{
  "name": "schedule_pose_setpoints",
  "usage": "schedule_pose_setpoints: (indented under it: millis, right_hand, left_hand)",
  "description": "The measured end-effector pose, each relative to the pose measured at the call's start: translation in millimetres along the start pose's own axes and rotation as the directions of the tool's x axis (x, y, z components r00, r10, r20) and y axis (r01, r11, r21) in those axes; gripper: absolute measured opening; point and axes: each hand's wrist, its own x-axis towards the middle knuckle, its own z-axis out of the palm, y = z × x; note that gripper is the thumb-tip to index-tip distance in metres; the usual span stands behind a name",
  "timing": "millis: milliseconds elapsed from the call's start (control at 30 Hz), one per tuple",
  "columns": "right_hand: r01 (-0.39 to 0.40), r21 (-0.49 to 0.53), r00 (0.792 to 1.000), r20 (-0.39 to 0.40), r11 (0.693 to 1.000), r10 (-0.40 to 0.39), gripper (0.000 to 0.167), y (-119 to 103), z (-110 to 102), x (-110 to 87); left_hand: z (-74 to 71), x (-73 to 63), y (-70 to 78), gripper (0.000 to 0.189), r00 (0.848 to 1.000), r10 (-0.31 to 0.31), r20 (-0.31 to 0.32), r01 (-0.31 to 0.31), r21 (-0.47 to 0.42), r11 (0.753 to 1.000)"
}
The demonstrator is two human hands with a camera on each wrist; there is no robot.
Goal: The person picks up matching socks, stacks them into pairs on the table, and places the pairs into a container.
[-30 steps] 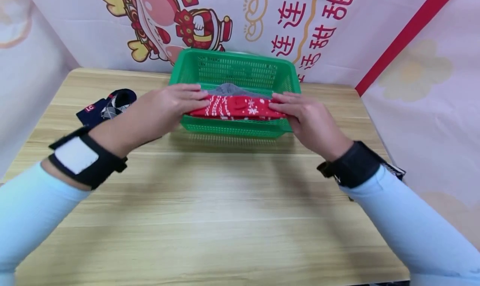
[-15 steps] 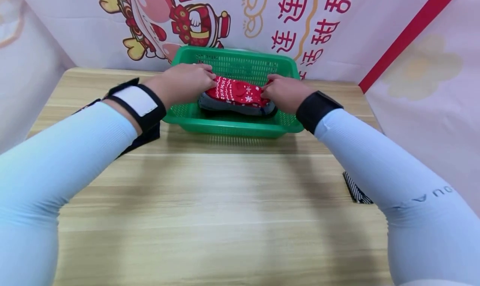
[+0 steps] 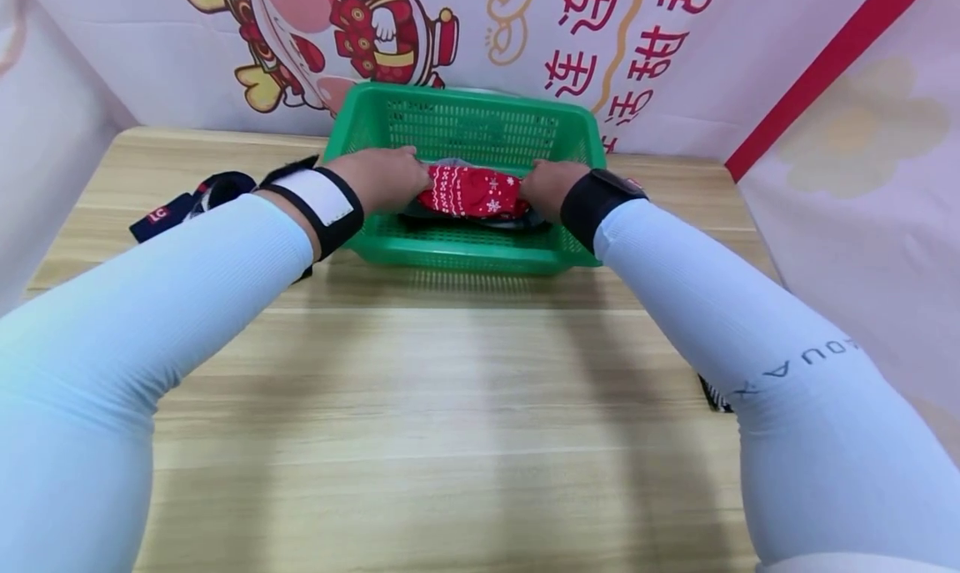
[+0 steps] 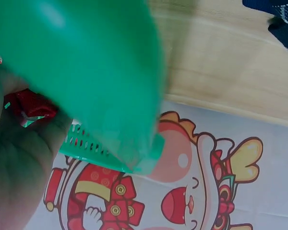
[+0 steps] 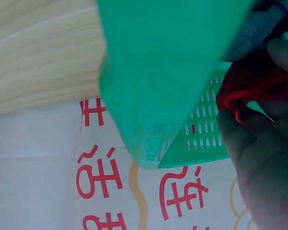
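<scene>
A red sock [image 3: 480, 192] with white snowflakes and zigzag bands lies folded inside the green basket [image 3: 457, 246]. My left hand [image 3: 386, 179] holds its left end, and my right hand [image 3: 553, 185] grips the right end, both inside the basket. In the right wrist view the fingers and thumb close round red cloth [image 5: 254, 88]. The left wrist view shows dark red cloth [image 4: 33, 105] between the thumb and fingers. Grey-blue fabric [image 5: 254, 36] lies beside the red sock; most of it is hidden.
Navy folded socks [image 3: 161, 217] lie on the wooden table [image 3: 450, 406] left of the basket, partly behind my left arm. A black-and-white striped piece [image 3: 715, 395] shows beside my right forearm. A printed cloth wall [image 3: 637, 56] stands close behind the basket.
Both hands have moved forward and down into the basket with the red sock, from above its front rim. The red sock sits lower, over the grey one.
</scene>
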Motion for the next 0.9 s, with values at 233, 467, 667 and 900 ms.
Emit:
schedule_pose_setpoints:
  millis: [233,467,667,900]
  right_hand:
    - [-0.042,0.000,0.987,0.157,0.999,0.042,0.038,-2.2,2.1,5.3]
    - [-0.127,0.020,0.953,0.280,0.992,0.116,0.061,-3.9,7.4,6.7]
    - [-0.125,0.030,0.956,0.272,0.992,0.112,0.064,-4.7,7.3,-1.0]
    - [-0.132,0.154,0.978,0.180,0.979,0.103,0.066,0.6,-0.1,-12.8]
  left_hand:
    - [5.1,2.2,4.1,0.037,0.995,-0.020,0.095,0.022,-0.017,1.000]
    - [7.8,3.6,6.6,0.054,0.974,-0.104,0.203,0.111,-0.026,0.993]
    - [3.7,-0.2,8.8,0.064,0.948,-0.146,0.281,0.146,0.020,0.989]
    - [-2.5,-12.6,0.3,0.060,0.977,-0.126,0.173,0.141,-0.081,0.987]
